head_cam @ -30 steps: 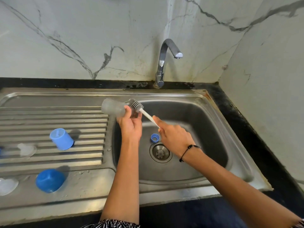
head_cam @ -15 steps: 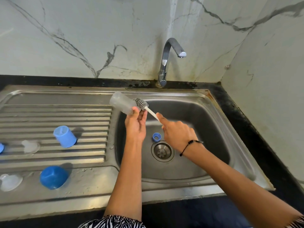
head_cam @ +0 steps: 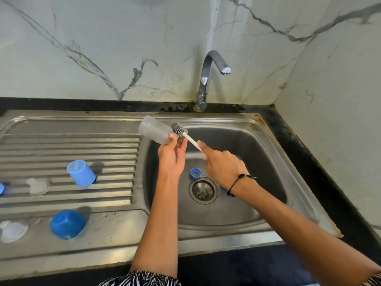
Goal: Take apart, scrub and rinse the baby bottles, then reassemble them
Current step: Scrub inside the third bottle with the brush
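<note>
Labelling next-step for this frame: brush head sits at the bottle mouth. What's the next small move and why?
Probably push the brush into the bottle. The left hand holds the bottle tilted over the sink, mouth toward the bristles, which are outside the opening. The right hand grips the handle, roughly lined up with it.

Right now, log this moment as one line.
left hand: holds bottle | right hand: holds brush at bottle mouth | blue ring: in sink | tap: off
</note>
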The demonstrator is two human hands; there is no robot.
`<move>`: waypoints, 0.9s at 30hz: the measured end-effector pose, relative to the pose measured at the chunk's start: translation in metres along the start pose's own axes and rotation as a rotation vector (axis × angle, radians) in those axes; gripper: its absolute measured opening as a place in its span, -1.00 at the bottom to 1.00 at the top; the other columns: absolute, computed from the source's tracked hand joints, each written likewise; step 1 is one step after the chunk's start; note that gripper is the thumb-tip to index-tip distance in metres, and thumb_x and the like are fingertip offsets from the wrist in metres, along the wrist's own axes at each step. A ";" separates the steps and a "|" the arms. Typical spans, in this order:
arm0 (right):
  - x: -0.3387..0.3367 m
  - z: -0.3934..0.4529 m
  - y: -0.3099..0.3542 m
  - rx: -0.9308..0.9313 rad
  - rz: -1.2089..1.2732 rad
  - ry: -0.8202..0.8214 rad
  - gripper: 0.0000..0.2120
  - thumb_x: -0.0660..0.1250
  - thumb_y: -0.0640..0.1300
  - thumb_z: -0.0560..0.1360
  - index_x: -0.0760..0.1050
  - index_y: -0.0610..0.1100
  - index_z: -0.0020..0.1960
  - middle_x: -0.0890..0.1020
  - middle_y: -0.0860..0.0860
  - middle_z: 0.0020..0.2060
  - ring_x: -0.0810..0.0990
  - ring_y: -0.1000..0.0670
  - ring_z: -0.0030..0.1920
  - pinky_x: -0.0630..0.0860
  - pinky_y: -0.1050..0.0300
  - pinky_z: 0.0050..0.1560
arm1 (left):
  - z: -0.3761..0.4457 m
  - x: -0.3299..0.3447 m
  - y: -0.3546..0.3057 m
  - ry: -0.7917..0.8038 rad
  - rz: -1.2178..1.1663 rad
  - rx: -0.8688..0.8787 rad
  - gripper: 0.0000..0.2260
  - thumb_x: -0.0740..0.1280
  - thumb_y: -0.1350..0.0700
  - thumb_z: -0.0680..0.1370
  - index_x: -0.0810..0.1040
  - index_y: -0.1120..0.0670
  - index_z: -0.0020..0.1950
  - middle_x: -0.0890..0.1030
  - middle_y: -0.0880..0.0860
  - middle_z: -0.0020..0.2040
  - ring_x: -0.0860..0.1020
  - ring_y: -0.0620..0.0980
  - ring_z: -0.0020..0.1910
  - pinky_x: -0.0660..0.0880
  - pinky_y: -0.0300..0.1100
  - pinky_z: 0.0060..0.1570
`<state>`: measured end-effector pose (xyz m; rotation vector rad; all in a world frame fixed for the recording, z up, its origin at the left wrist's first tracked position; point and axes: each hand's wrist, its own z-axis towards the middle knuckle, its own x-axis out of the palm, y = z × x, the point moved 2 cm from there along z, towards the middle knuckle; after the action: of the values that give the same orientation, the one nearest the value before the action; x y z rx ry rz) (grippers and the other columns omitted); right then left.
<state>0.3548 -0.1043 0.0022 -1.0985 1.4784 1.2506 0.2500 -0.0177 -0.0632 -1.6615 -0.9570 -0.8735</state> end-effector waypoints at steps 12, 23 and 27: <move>0.010 -0.013 0.008 0.025 0.062 0.025 -0.55 -0.01 -0.08 0.63 0.05 0.21 0.47 0.54 -0.10 -0.08 0.53 -0.19 -0.08 0.41 0.00 -0.16 | 0.007 -0.015 0.001 -0.172 0.273 0.177 -0.77 0.23 0.36 0.57 0.41 0.25 0.22 0.54 0.03 -0.13 0.56 -0.10 -0.13 0.49 -0.05 0.22; 0.002 -0.018 0.013 0.000 -0.005 0.007 -0.52 -0.01 -0.07 0.64 -0.05 0.21 0.49 0.46 -0.08 -0.23 0.43 -0.14 -0.25 0.40 0.01 -0.22 | 0.008 -0.001 -0.008 -0.133 -0.129 0.075 -0.45 0.37 0.17 0.46 0.32 0.22 0.43 0.49 0.17 0.21 0.49 0.09 0.20 0.54 -0.07 0.05; 0.014 -0.031 0.015 -0.011 -0.031 0.057 -0.50 -0.03 -0.09 0.64 -0.11 0.21 0.50 0.57 -0.13 -0.11 0.50 -0.18 -0.19 0.38 0.03 -0.23 | 0.006 -0.006 0.000 -0.251 -0.010 0.067 -0.66 0.22 0.12 0.61 0.41 0.28 0.32 0.56 0.13 0.02 0.48 0.07 0.17 0.49 -0.08 0.13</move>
<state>0.3348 -0.1343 -0.0047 -1.1685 1.4928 1.2169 0.2481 -0.0134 -0.0698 -1.7362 -1.1524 -0.6412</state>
